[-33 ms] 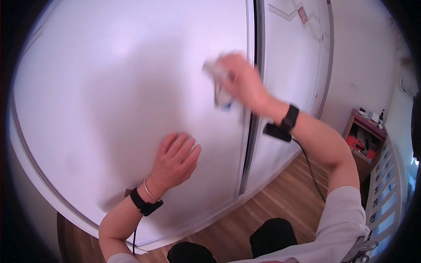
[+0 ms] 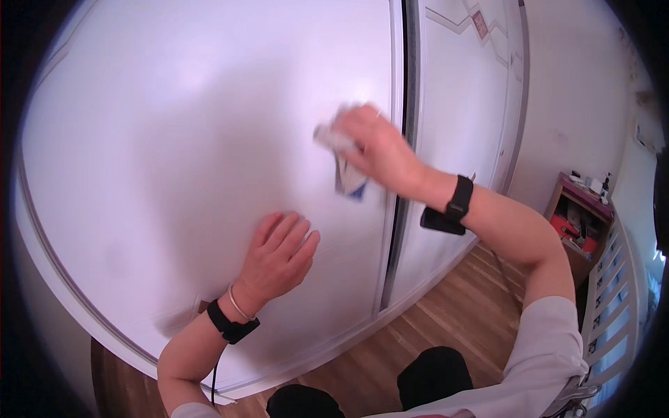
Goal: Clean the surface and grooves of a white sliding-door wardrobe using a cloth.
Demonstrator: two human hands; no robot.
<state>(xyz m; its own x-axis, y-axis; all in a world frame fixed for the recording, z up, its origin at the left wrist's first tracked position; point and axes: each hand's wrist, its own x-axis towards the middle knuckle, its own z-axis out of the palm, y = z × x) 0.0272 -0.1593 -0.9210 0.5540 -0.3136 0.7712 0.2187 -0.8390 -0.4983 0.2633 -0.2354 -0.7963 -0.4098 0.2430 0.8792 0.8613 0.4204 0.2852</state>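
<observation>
White sliding wardrobe door (image 2: 216, 160) fills most of the view, with a second panel (image 2: 460, 125) beyond a dark gap to its right. Wood-plank floor (image 2: 446, 306) runs below, and an open-fronted cabinet (image 2: 584, 196) stands at far right. Near the door's right edge, the right hand (image 2: 375, 143) has its fingers closed around a pale, blue-cornered cloth (image 2: 348, 171), slightly blurred. Lower left, the left hand (image 2: 280, 259) faces the door, bare fingers slightly spread, a bracelet (image 2: 238, 301) at its wrist.
</observation>
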